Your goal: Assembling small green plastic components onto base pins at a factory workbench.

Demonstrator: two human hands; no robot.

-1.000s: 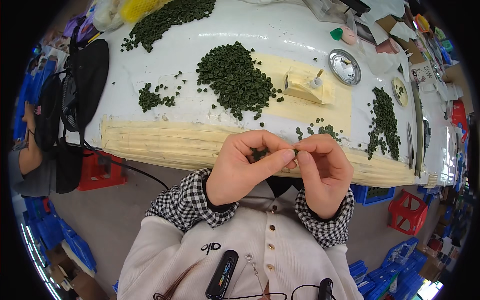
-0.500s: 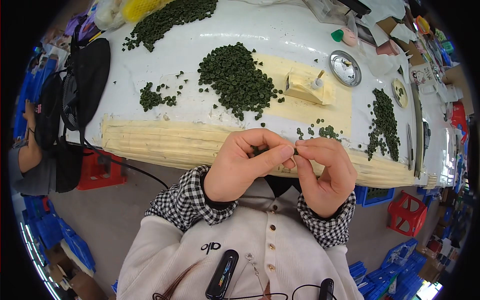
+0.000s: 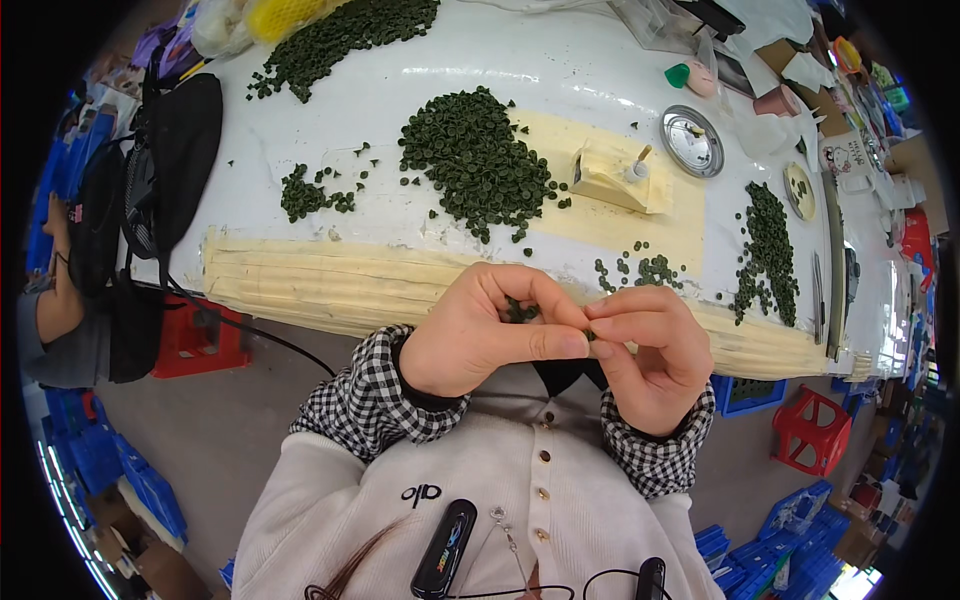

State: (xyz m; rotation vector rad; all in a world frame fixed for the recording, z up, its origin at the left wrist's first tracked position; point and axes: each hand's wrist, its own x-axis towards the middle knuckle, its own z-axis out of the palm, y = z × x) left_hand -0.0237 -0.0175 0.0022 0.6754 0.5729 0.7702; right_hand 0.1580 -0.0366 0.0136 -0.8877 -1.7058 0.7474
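Left hand: from my remote feed I am seeing the left hand (image 3: 475,338) curling its fingers and pinching with its thumb and forefinger tips.
Right hand: the right hand (image 3: 660,355) is pinching from the opposite side, its fingertips meeting the left's.
Pinched part: a small dark green piece (image 3: 590,337) is sitting between both hands' fingertips, mostly covered; I am not managing to make out its full shape.
Palm stock: more green pieces (image 3: 520,311) are resting inside the left hand's curled fingers.
Main heap: a pile of dark green discs (image 3: 475,165) is lying beyond the left hand, well apart.
Scatter: loose green discs (image 3: 657,271) are lying just beyond the right hand.
Block: a tape-covered block (image 3: 610,186) is standing farther beyond the scatter, bearing a small white cylinder (image 3: 635,172).
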